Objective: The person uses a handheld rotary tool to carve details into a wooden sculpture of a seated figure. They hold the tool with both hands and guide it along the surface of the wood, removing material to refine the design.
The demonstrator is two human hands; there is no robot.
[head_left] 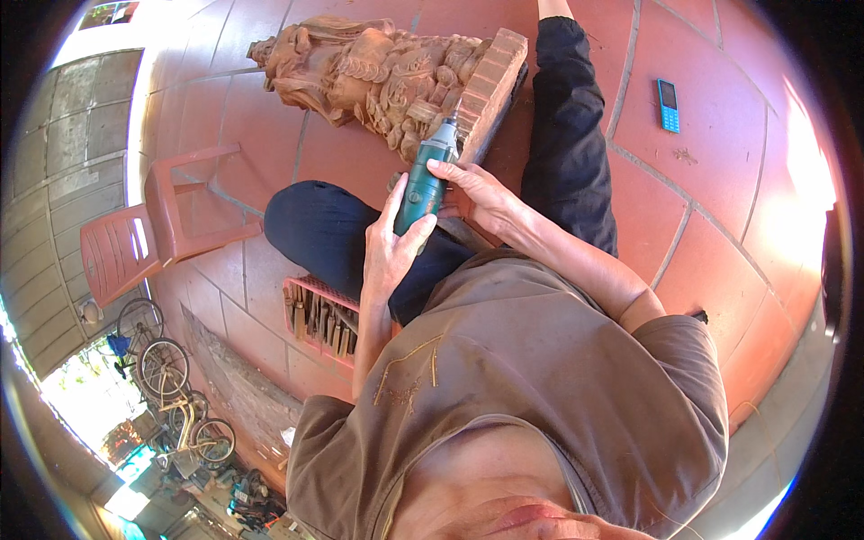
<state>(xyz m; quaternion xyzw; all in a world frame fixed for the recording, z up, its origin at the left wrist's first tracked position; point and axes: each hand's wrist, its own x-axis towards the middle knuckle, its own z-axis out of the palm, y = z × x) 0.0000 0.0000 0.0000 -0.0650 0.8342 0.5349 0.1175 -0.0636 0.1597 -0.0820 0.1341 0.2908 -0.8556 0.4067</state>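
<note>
Nearest the camera, a red plastic tray of chisels sits on the red tiled floor, just beside the person's bent left knee and under the left forearm. Above it, the left hand wraps around the lower body of a green rotary power tool, fingers curled over it and the thumb along its side. The right hand closes on the same tool from the other side, fingertips pressing on the upper part of its body near the grey nose. The tool is held over the person's lap, between the two dark-trousered legs. Its long axis runs from the lap up and slightly to the right, away from the person, and its nose points at the base of a carved wooden statue. The tip seems to meet the wood where the carved figure joins the block-shaped base, though the exact contact is too small to tell.

The statue lies on its side on the floor, its base toward the person's right leg. Left of it, an overturned red plastic chair lies near the floor's left edge. Farther right, a blue mobile phone lies flat on a tile, well apart from the statue.
</note>
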